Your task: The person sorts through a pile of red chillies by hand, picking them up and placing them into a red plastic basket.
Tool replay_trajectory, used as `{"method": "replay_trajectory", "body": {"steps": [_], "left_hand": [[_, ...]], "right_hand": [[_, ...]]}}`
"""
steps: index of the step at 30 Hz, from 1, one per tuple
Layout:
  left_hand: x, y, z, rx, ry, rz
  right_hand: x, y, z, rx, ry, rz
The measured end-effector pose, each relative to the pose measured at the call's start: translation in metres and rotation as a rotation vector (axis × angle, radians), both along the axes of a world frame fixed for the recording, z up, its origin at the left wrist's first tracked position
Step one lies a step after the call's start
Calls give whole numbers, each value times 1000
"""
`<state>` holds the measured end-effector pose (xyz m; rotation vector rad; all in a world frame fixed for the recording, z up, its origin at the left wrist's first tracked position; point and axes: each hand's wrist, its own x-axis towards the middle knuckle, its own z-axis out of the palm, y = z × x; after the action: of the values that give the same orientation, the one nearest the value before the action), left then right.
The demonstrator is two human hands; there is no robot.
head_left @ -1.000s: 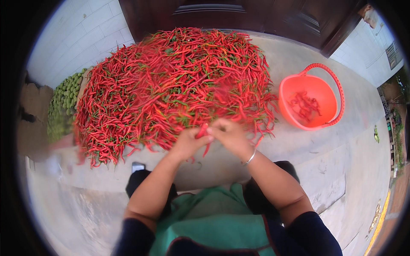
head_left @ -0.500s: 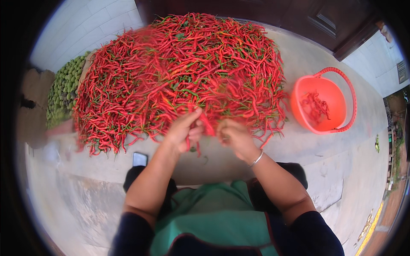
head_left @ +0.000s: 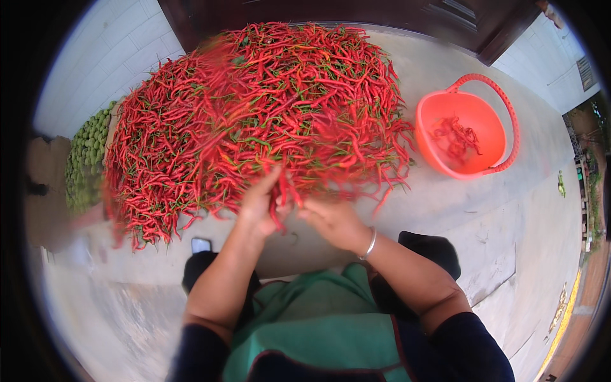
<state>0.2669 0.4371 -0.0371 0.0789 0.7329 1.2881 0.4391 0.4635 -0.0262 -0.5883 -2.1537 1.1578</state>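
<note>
In front of me spreads a large heap of red chili peppers (head_left: 299, 95) with green stems. At its near edge my left hand (head_left: 258, 207) is closed around a few chili peppers (head_left: 278, 204), some of them hanging below the fingers. My right hand (head_left: 337, 223), with a silver bracelet (head_left: 368, 244) on the wrist, comes in from the right. Its fingertips are pinched together at the end of a chili pepper (head_left: 294, 194) that sticks out of the left hand. Part of each grip is hidden by the fingers.
An orange-red basket (head_left: 428, 137) with an arched handle stands right of the heap, holding some chili peppers. Round green produce (head_left: 89, 149) is piled at the far left. A phone-like flat object (head_left: 201, 245) lies by my left knee. A dark door (head_left: 356, 13) rises behind.
My right hand has moved left, and its fingertips now meet the peppers in my left hand. The whole view has shifted, so heap and basket appear farther left.
</note>
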Motion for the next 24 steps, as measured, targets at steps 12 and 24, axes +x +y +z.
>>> {"method": "replay_trajectory", "body": {"steps": [12, 24], "left_hand": [[-15, 15, -59, -97, 1492, -531], [-11, -17, -130, -61, 2279, -1079]], "right_hand": [[87, -39, -68, 89, -721, 351], [72, -10, -43, 149, -561, 89]]}}
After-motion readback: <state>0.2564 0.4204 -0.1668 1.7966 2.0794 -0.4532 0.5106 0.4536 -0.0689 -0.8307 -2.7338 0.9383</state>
